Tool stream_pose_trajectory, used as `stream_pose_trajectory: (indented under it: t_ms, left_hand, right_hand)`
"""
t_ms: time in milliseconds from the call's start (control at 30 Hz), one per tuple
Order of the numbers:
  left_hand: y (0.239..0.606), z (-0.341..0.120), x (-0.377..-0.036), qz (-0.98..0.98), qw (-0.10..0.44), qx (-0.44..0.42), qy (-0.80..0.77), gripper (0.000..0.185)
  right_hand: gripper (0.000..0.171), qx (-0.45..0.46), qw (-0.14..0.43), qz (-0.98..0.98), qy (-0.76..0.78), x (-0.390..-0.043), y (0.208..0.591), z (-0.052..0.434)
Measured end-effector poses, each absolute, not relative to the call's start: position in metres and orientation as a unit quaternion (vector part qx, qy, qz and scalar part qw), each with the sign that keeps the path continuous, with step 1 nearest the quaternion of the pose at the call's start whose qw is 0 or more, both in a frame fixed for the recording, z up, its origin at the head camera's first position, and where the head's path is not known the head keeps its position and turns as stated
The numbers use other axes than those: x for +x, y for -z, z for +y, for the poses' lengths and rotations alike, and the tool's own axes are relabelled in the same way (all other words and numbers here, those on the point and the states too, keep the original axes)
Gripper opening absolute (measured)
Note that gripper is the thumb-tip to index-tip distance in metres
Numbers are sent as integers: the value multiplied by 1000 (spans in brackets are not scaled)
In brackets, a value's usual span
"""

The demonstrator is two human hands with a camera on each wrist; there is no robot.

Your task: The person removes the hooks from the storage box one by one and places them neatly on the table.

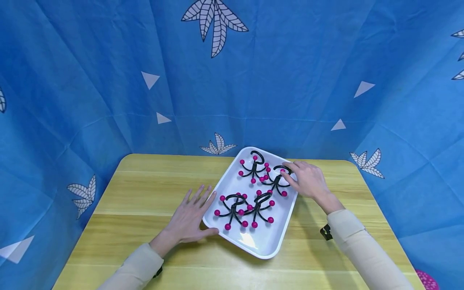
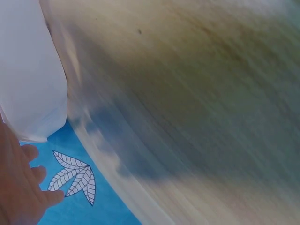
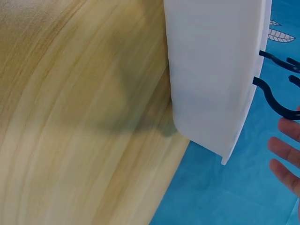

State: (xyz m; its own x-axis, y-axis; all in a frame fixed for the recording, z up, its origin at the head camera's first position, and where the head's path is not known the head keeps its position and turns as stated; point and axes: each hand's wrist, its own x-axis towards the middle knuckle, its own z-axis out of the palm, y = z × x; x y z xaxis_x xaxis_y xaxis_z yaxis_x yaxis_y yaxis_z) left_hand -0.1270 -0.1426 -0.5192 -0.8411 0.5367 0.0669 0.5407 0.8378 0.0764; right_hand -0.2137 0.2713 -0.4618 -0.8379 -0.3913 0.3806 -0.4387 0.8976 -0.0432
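In the head view a white tray (image 1: 250, 243) lies at a slant on the table. It holds several spider-like black gadgets, each with a hooked top and pink ball-tipped legs: one at the far end (image 1: 253, 168), one far right (image 1: 276, 181), one near left (image 1: 233, 208), one near right (image 1: 257, 207). My left hand (image 1: 190, 219) lies with spread fingers at the tray's left edge, thumb near the rim. My right hand (image 1: 307, 177) reaches over the right rim, thumb and index apart around the far-right gadget's hook. Contact with it is unclear.
The tray stands on a light wooden table (image 1: 137, 225). A blue cloth (image 1: 272, 80) with white leaf and triangle prints hangs behind and at both sides. Something pink (image 1: 427, 278) shows at the lower right, beyond the table edge.
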Motion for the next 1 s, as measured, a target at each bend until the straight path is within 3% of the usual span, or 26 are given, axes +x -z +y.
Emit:
stream_pose_trajectory:
  t_ms: [333,1000]
  left_hand:
    - [520,-143,-127,-958,20,-280,49,113]
    - [519,-143,-127,-959,18,-279,49,113]
  right_hand:
    - [20,243,200,-946,-82,-217,456,270]
    - [17,260,218,-937,-84,-217,438,278]
